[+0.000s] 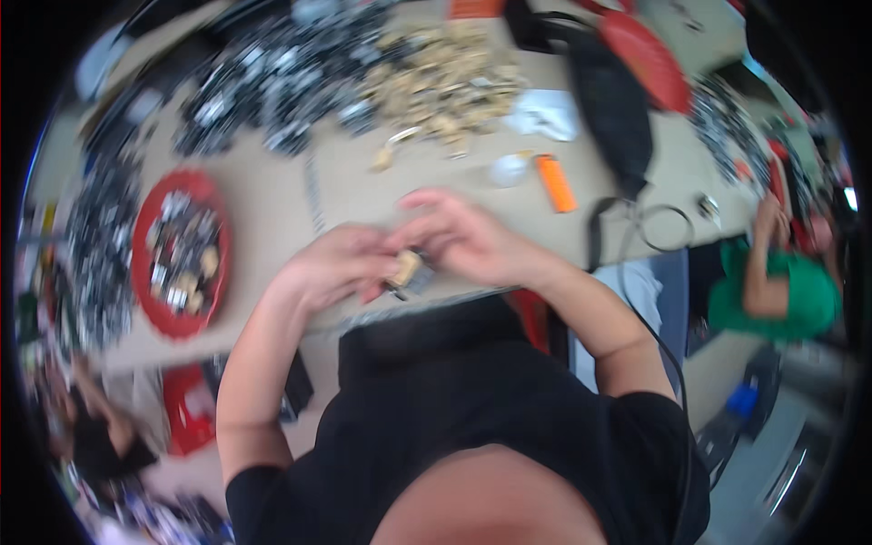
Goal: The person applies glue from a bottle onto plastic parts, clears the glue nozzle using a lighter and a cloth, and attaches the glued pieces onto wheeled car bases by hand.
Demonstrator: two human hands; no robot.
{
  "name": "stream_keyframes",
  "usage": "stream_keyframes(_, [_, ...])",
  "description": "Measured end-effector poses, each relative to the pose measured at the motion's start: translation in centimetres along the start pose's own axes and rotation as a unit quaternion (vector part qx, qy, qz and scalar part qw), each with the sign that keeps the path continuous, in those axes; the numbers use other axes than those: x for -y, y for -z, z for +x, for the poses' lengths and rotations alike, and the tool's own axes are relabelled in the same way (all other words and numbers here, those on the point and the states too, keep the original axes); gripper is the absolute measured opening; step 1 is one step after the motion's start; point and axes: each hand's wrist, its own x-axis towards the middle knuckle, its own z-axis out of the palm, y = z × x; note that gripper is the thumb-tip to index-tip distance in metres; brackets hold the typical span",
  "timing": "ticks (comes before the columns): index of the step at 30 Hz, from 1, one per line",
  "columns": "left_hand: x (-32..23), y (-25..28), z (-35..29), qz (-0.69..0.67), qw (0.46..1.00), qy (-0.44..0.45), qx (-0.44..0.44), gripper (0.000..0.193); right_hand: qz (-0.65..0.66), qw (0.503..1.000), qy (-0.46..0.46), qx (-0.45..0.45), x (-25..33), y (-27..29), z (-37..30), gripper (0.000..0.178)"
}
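At the near edge of the table, my left hand (336, 268) closes its fingers on a small gold-and-grey block (410, 269) that looks like a padlock body. From the other side, my right hand (468, 241) bends over the same block, its fingers curled and touching it. Motion blur hides the exact finger contacts. Beyond my hands lies a heap of gold-coloured padlock-like pieces (445, 82), with a heap of dark and silver pieces (282, 77) to its left.
A red basket (143, 259) of mixed metal pieces stands left. An orange object (556, 183), a round white item (508, 171) and a white sheet (542, 114) lie ahead right, near a black bag (609, 100) and a cable (668, 207). A person in green (777, 286) sits at right.
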Motion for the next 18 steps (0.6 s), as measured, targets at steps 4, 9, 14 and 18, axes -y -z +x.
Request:
stream_keyframes(4, [1.6, 1.0, -0.3, -0.012, 0.999, -0.002, -0.031, 0.024, 0.018, 0.998, -0.027, -0.055, 0.9, 1.1, 1.4, 0.046])
stream_keyframes(9, [3.2, 1.4, -0.4, -0.095, 0.984, -0.111, -0.106, 0.030, -0.054, 0.983, -0.119, -0.132, -1.0, -0.8, 0.5, 0.036])
stream_keyframes(14, [3.8, 0.2, 0.1, -0.083, 0.975, -0.137, -0.152, 0.025, 0.034, 0.958, -0.226, -0.176, -1.8, -2.3, 0.8, 0.018])
stream_keyframes(18, [3.9, -0.2, 0.2, -0.104, 0.973, -0.151, -0.139, 0.024, 0.028, 0.954, -0.237, -0.183, -1.8, -2.2, 1.2, 0.015])
